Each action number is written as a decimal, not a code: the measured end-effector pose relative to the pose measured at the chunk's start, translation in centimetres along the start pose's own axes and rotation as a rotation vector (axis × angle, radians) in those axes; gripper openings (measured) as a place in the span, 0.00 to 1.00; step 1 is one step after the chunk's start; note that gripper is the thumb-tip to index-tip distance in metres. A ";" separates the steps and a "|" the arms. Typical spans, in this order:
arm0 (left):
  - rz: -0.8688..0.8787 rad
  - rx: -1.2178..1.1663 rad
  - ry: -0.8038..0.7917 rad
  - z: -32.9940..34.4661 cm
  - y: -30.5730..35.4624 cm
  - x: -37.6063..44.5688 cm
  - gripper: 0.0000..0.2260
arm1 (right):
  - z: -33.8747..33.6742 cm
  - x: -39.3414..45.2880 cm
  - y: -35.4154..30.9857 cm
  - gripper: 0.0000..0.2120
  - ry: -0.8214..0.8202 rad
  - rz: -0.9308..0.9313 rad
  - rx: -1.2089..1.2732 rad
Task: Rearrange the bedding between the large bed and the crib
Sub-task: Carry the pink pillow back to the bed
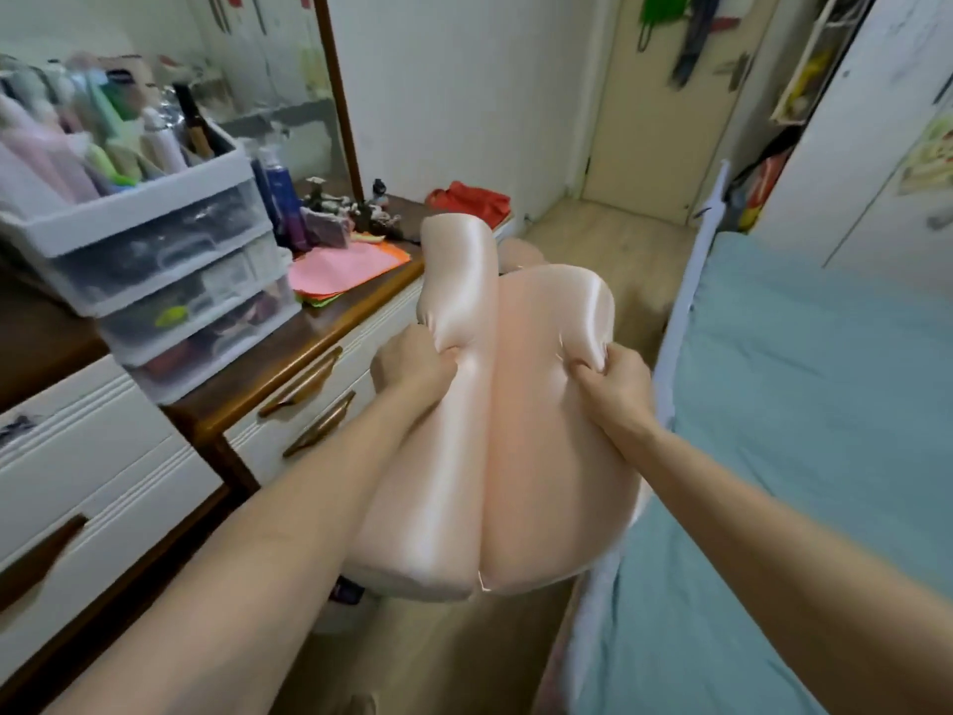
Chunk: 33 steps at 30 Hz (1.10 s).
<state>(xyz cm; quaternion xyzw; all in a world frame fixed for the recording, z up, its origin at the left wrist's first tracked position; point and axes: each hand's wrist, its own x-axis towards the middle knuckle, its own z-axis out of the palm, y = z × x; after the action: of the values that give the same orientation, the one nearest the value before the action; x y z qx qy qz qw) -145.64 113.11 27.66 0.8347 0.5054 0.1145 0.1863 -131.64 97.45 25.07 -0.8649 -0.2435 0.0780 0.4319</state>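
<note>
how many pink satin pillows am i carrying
2: one pillow gripped by the left hand, the other pillow beside it, gripped by the right hand.

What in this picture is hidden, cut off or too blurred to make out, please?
- Head view: the pillows hide the floor beneath them.
- The left hand and right hand grip the satin; their fingertips sink into its folds.
- The bed runs off the right edge; no crib can be identified.
- Motion blur smears the drawer organiser contents.

Dresser (289,363) left; bed (825,405) right; pillows (505,430) between.
</note>
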 end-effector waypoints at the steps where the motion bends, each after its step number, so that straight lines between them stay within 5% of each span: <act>1: 0.048 0.003 -0.021 0.4 0.8 2.4 0.20 | 0.4 1.5 -0.1 0.12 0.043 0.028 -0.001; 19: 0.494 -0.181 -0.286 4.9 12.6 31.1 0.19 | 4.0 23.3 -3.0 0.15 0.449 0.335 -0.166; 30: 0.335 -0.458 -0.508 11.3 30.2 53.3 0.27 | 1.1 50.8 -0.5 0.14 0.500 0.299 0.009; 33: 0.249 -0.599 -0.594 12.3 34.3 58.8 0.19 | 0.6 57.9 -0.5 0.13 0.512 0.312 0.036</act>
<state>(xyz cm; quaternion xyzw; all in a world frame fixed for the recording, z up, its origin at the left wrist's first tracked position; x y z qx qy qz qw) -86.22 148.43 31.34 0.7951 0.2701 0.0326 0.5421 -81.67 126.40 29.49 -0.8758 0.0103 -0.0729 0.4771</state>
